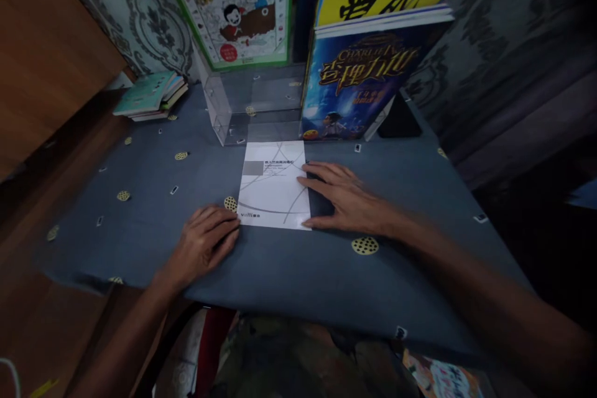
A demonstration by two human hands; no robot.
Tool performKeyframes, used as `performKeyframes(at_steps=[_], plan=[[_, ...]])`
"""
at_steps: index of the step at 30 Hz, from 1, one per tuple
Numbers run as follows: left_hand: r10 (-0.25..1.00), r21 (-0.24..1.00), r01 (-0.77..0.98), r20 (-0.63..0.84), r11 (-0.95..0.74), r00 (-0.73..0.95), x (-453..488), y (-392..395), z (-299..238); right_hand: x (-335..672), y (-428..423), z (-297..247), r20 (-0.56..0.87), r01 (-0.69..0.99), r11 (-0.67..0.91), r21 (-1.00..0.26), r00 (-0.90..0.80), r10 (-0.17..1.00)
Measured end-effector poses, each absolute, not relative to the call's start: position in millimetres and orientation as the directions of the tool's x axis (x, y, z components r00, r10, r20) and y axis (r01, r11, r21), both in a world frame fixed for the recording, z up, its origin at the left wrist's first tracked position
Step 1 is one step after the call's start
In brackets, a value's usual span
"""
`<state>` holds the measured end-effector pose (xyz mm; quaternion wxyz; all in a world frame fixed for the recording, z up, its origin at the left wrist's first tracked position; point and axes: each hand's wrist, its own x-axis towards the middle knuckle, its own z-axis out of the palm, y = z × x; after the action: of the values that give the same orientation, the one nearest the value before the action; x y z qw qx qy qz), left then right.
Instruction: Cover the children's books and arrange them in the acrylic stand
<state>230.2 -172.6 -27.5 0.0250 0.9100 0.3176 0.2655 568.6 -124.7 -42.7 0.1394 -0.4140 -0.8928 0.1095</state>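
Note:
A white booklet (275,189) with thin grey curved lines, a grey block and "vatti" printed on its cover lies flat on the cloth-covered table. Along its right edge, the fingertips of my right hand (340,199) rest with thumb and fingers spread. My left hand (208,239) lies on the cloth by the booklet's lower left corner, fingertips at the edge. Its fingers are slightly bent and side by side, with the thumb a little apart, and nothing shows in its grasp.
Behind the booklet stands a clear acrylic rack (254,96) holding a green-edged picture book (252,12) and a dark blue book (359,74). A small stack of books (152,96) sits at the back left. A black flat object (400,118) lies at the back right.

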Motion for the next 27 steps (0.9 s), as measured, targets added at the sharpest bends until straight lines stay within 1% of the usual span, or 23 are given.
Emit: performKeyframes(at_steps=[4,7,10,13,19,27], plan=[[0.604,0.2,0.585,0.454,-0.786,0.655,231,-175,-31,538,-142,-29,0.239,0.598,0.728,-0.335,-0.694,0.68],[0.6,0.174,0.593,0.442,-0.786,0.666,231,-176,-31,501,-162,-23,0.217,0.471,0.792,-0.389,-0.788,0.576],[0.609,0.184,0.596,0.438,-0.781,0.662,231,-176,-31,473,-177,-26,0.163,0.415,0.813,-0.408,-0.843,0.512],[0.613,0.184,0.603,0.439,-0.777,0.656,231,-177,-31,468,-183,-33,0.137,0.423,0.802,-0.422,-0.844,0.518],[0.588,0.158,0.593,0.473,-0.789,0.656,232,-176,-31,485,-188,-35,0.148,0.436,0.763,-0.477,-0.816,0.559],[0.559,0.099,0.592,0.481,-0.8,0.675,236,-179,-29,487,-191,-29,0.101,0.464,0.736,-0.493,-0.809,0.578]])
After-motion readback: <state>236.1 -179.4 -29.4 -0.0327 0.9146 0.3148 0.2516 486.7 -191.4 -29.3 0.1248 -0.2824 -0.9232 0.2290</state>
